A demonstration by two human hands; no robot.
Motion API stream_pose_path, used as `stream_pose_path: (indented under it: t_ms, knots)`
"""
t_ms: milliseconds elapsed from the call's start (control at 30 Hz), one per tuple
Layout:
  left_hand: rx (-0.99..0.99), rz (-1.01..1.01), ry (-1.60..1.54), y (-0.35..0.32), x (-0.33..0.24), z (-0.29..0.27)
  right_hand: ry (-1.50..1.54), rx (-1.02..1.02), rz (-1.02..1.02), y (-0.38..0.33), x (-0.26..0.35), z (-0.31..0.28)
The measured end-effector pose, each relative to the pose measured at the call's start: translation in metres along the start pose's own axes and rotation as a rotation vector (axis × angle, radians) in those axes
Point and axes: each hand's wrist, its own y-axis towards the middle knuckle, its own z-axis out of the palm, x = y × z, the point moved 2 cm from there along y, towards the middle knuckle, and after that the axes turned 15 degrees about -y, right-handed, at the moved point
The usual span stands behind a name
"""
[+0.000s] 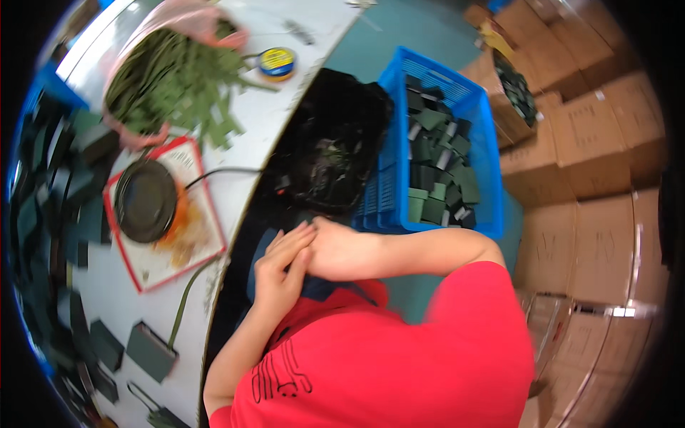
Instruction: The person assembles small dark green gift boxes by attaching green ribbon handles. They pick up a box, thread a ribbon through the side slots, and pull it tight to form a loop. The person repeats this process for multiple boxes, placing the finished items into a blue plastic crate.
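Over my lap, beside the table edge, my two hands touch. The fingers of my left hand (280, 272) are stretched out and lie against my right hand (335, 248). My right hand is bent inward, its fingers mostly hidden and blurred, so I cannot make out whether it holds anything. On the white table (189, 314) to the left sits a dark green box (152, 351) with a green ribbon (184, 303) running up from it. Just beyond my hands is a black bin (332, 143) with small scraps inside.
A round dark pan (146, 200) stands on a stained, red-edged board (207, 225). Behind it are a pink bag (189, 18) of green ribbon strips and a yellow-blue roll (277, 63). A blue crate (492, 171) holds dark green boxes. Cardboard cartons (603, 242) are stacked right.
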Motion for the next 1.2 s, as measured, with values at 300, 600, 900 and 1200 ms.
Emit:
stream_pose_path:
  t_ms: [300,600,900,1200]
  knots:
    - [-0.179,-0.188,-0.052,0.006,0.021,0.0,0.052,0.051,-0.028,-0.014,-0.002,-0.003]
    - [0.057,-0.292,-0.254,0.03,0.023,0.015,0.339,0.162,0.0,-0.01,-0.028,0.01]
    - [-0.361,-0.063,-0.131,0.055,0.013,0.004,0.07,-0.114,-0.055,-0.012,-0.058,-0.038]
    - [-0.151,-0.079,0.137,0.045,0.001,0.016,-0.055,-0.033,0.024,-0.018,-0.068,-0.022]
